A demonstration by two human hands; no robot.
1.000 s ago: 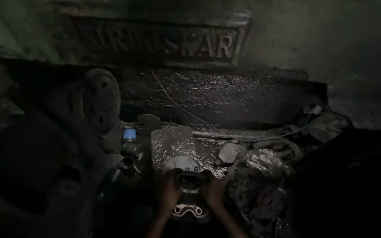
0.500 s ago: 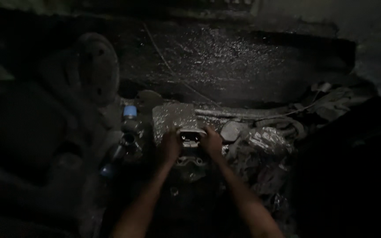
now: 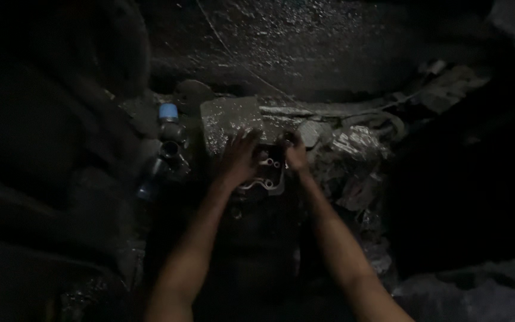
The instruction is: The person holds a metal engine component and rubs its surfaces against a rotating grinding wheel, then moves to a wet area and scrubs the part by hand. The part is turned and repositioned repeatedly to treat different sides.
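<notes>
Both hands rest on a grey, greasy metal engine cover with pale raised gasket lines [image 3: 265, 173]. The left hand [image 3: 238, 160] lies flat across the cover's left part, fingers spread toward the far edge, pressing rather than closed around anything. The right hand [image 3: 296, 154] is curled at the cover's far right corner, fingertips pinched in on something small there; it is too dark to tell whether that is a bolt, a nut or only the cover's rim.

The cover sits on the dark, oily engine block [image 3: 251, 238], near the block's far edge and just in front of a lighter grey, wet-looking cast metal housing [image 3: 230, 119].

As a judgement, the cover looks placed on its seat and steadied, so the positioning part appears done. Whether any fasteners are in or tight cannot be seen, so the work at the corners seems to be what is left.

Off the block's left edge stand a blue-capped pipe fitting [image 3: 168, 113] and a short open metal tube [image 3: 170, 149]. Crumpled grey rags or plastic [image 3: 353, 149] lie off the right edge, with a thin wire [image 3: 233, 53] running up across the dark, glistening panel beyond.
</notes>
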